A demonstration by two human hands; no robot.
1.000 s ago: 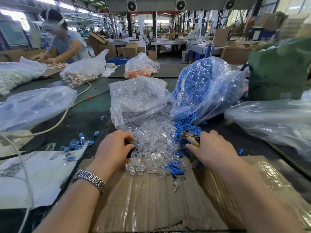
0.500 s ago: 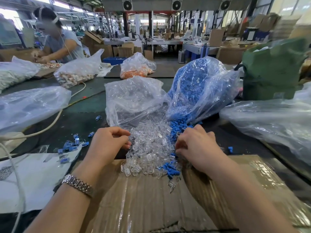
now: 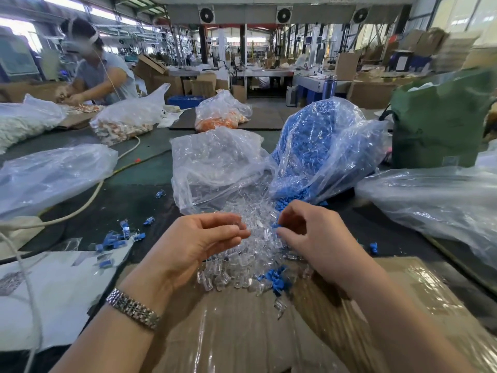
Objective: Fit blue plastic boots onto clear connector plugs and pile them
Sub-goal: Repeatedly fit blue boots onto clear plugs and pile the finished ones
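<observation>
Both hands, left (image 3: pixel 204 238) and right (image 3: pixel 317 235), hover curled over clear plugs (image 3: pixel 242 265), seemingly pinching pieces.

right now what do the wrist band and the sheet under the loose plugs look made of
Wrist band: looks like polished metal, with small silvery links that glint. Sheet: seems brown corrugated cardboard, ribbed, under glossy clear film or tape that wrinkles and reflects light.

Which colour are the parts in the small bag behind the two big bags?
Orange, seen through the clear small bag in the head view.
</observation>
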